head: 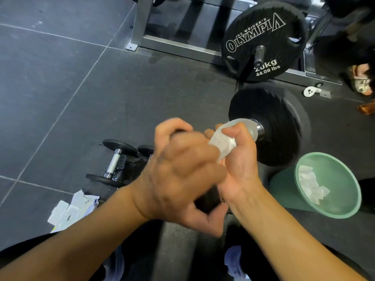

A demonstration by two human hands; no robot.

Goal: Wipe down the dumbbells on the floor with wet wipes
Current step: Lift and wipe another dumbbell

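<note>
A large black dumbbell [269, 126] is held up in front of me, its far head pointing away and its chrome handle mostly covered. My right hand [239, 159] grips a white wet wipe [223, 140] wrapped round that handle, close to the far head. My left hand [182, 175] is curled over the dumbbell's near end, which shows only as a dark patch under the fingers. On the floor to the left lies a small dumbbell [113, 161] with a chrome handle. A second small dumbbell [146, 150] peeks out behind my left hand.
A green bin [345, 199] with crumpled used wipes stands at my right. A white wet-wipe pack [71, 209] lies on the floor at lower left. A 20 kg Olympia plate [261, 41] hangs on a grey rack [140, 27] at the back. Another person's foot [359, 80] is at far right.
</note>
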